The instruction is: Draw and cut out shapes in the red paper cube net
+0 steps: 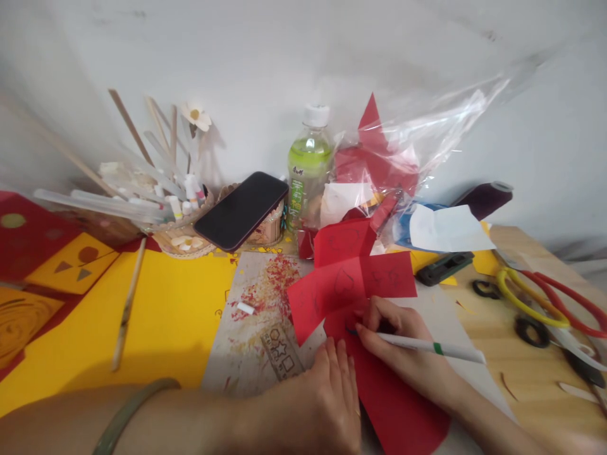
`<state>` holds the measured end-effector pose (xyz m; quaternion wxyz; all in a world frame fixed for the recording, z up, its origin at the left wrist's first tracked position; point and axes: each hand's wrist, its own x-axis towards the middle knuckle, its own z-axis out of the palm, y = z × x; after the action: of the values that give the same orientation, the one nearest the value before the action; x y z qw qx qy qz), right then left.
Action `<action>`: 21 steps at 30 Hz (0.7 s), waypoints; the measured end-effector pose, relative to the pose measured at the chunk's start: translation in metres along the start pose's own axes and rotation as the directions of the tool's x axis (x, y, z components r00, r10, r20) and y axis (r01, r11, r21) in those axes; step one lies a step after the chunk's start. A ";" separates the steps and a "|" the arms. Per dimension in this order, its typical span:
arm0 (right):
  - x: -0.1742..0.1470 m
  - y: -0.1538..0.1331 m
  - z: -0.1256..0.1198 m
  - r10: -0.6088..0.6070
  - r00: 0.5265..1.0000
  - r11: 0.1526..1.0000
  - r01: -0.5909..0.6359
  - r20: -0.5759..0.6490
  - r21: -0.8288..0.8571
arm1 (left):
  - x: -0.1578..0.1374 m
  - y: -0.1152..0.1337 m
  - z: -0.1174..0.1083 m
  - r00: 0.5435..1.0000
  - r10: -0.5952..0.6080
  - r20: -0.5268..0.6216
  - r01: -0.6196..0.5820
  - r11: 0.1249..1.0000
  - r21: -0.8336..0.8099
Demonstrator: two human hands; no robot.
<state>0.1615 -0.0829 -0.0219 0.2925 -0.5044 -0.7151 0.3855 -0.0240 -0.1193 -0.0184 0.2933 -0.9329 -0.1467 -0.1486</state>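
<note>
A red paper cut-out (342, 284) with folded, flap-like arms lies in front of me, with a heart and other marks drawn on its panels. Its long lower part runs toward me, partly under my hands. My left hand (325, 398) lies across the paper's left edge, fingers stretched out flat on it. In my right hand (403, 332) is a white marker (458, 354) with a green band, its tip end at the paper just below the cross panels, beside a small dark mark. The fingers hide the tip itself.
A stencil ruler (279, 354) and a small white cap (245, 308) lie on a speckled grey sheet. Behind stand a green drink bottle (308, 164), a phone (244, 208) and a basket of markers. Scissors (533, 297), tape rolls and a stapler (444, 268) are at right; yellow paper (175, 316) is left.
</note>
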 end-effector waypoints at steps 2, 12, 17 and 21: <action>0.000 -0.002 -0.001 -0.007 1.000 1.000 0.007 0.008 -0.006 | 0.000 0.001 0.001 1.000 -0.005 -0.003 0.005 1.000 -0.003; 0.000 0.005 -0.007 0.014 0.995 1.000 -0.013 -0.096 0.009 | -0.001 0.003 0.004 1.000 -0.017 -0.011 0.017 1.000 -0.004; 0.001 0.008 -0.005 0.032 0.995 0.999 -0.031 -0.091 0.009 | -0.002 0.004 0.005 1.000 -0.006 -0.020 0.006 1.000 -0.006; 0.001 0.005 -0.004 0.050 0.995 0.998 -0.052 -0.084 -0.026 | -0.002 0.005 0.006 1.000 -0.008 -0.004 0.008 1.000 0.002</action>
<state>0.1662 -0.0797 -0.0238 0.3048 -0.5423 -0.6946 0.3614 -0.0234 -0.1200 -0.0262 0.2937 -0.9318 -0.1501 -0.1515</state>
